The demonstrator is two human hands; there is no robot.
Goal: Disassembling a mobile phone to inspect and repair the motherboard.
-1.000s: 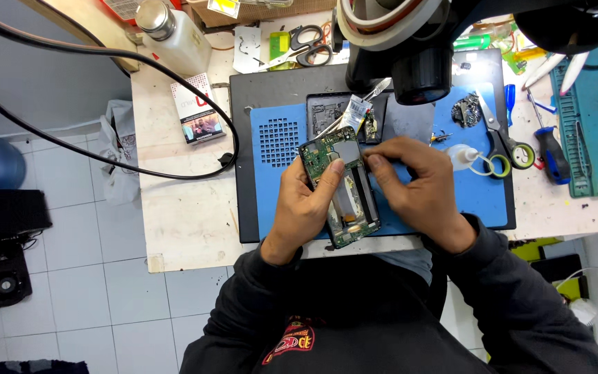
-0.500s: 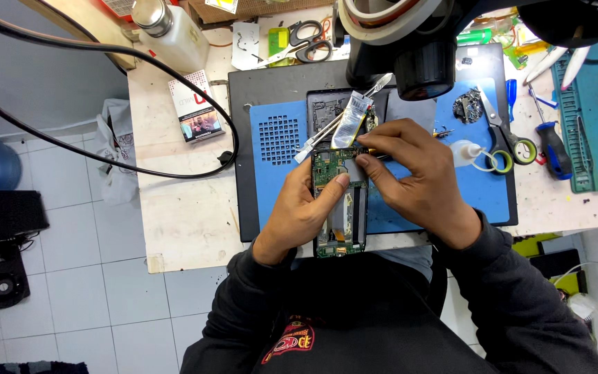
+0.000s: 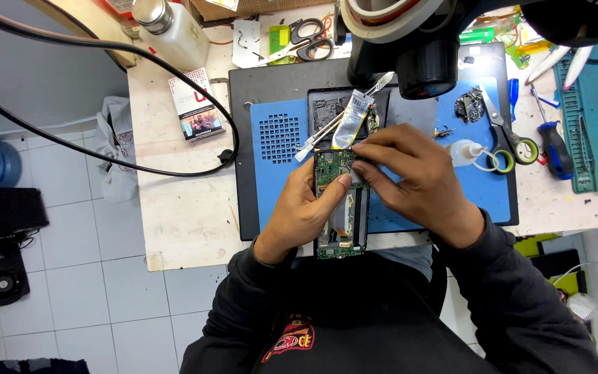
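So the opened phone [image 3: 340,208] is lying long-ways on the front edge of the blue mat [image 3: 278,159], its bottom end poking out over the worktop [image 3: 181,215] edge toward the person's lap. The left hand [image 3: 302,211] is wrapped around its left side, thumb pressed down near the green board up top, looks like that's just to stop it sliding. The right hand [image 3: 413,176] comes over from the other side, fingertips pinched tight at the top edge of the phone, but what's between them is too small for me to make out. A silvery strip [image 3: 349,121] sticks up right behind, under the microscope head [image 3: 417,48], which puts the work under the lens. Counting stuff: two scissors, one black-handled pair [image 3: 306,38] at the back and one green-handled pair [image 3: 510,142] on the right, one small dropper bottle [image 3: 461,152], one white bottle [image 3: 171,28] in the far corner.
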